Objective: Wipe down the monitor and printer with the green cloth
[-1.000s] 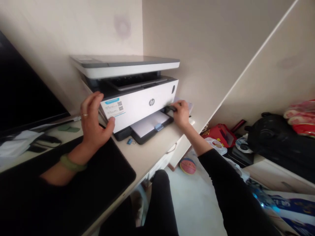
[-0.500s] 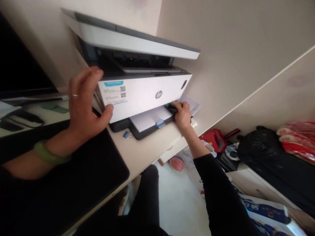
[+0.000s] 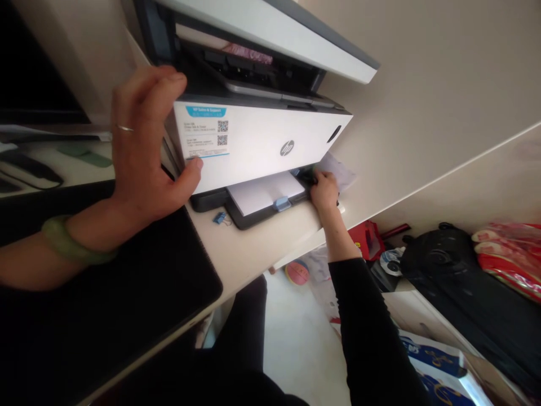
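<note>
Printer (image 3: 262,148) on the desk (image 3: 257,254), a hand at each side.
The left hand (image 3: 141,158) lies spread flat on its corner; the right hand (image 3: 324,190) curls by the tray (image 3: 249,221), grip hidden. Paper (image 3: 262,193) is in, lid (image 3: 296,34) is up.

A pale desk (image 3: 253,254) carries a printer (image 3: 262,146), black mat (image 3: 127,316) and blue clip (image 3: 218,217).

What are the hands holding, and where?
The left hand grips the boxy white printer at its front left corner; the right hand is at its lower right corner, by the black paper tray.
</note>
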### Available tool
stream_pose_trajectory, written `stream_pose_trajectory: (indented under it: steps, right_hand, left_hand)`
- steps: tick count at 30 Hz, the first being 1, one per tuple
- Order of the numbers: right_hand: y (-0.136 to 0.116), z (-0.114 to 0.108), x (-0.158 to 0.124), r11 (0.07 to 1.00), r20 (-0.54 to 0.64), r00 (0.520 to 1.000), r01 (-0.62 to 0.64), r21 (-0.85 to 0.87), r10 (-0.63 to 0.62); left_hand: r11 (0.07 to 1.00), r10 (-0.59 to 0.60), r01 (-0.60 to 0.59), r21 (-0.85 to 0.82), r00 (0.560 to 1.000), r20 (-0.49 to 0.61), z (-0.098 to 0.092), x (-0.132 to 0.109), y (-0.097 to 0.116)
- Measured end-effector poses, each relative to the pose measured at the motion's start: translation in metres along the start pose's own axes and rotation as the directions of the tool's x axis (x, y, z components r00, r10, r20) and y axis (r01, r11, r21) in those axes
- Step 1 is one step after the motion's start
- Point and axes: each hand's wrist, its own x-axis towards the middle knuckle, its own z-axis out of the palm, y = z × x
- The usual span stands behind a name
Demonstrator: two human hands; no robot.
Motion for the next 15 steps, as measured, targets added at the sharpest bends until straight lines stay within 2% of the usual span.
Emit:
stream_pose_trajectory:
  steps: [5, 9, 11, 15]
  right_hand:
    - [-0.011, -0.008, -0.01, 0.995, -0.056, 0.994, 0.097, 0.009, -0.097]
    - [-0.02, -0.015, -0.017, 0.972, -0.031, 0.972, 0.233, -0.006, -0.233]
    - [-0.021, -0.015, -0.018, 0.973, -0.007, 0.973, 0.229, -0.031, -0.229]
    - [-0.018, -0.009, -0.013, 0.991, 0.004, 0.991, 0.133, -0.024, -0.133]
  left_hand:
    - [1.0, -0.001, 0.001, 0.017, 1.0, -0.004, 0.001, -0.001, -0.002]
    - [0.999, -0.007, 0.007, 0.034, 1.0, 0.004, 0.001, -0.001, 0.0]
    - [0.999, -0.019, 0.019, 0.026, 1.0, 0.009, 0.0, 0.0, 0.001]
    - [1.0, -0.02, 0.02, 0.024, 1.0, 0.013, 0.0, 0.0, 0.0]
